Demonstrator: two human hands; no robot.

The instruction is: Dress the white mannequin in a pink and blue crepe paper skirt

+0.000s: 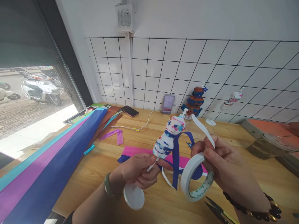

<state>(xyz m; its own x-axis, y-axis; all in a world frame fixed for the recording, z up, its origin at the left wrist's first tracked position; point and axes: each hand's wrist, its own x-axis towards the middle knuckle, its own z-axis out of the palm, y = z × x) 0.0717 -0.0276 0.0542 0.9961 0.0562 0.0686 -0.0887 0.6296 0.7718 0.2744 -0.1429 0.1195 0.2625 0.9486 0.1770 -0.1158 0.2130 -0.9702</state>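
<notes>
The little doll body was up over the tabletop, tipped so its top leaned to the right. It was white with pink and blue patches. I had my left hand on the white stick under it, with the fingers pinching the stick. The round white foot hung just below that hand.

In my right hand I held the roll of tape, and the finger and thumb were pressed together on a white strip. The strip stuck up toward the top of the doll body.

A dark blue ribbon hung beside the doll body. Bright pink paper lay flat behind my hands, and black scissors lay near the tape roll. At the back by the wall I saw a phone, a white cord and a doll stand in brown and blue ruffles. Long colored sheets were on the left.
</notes>
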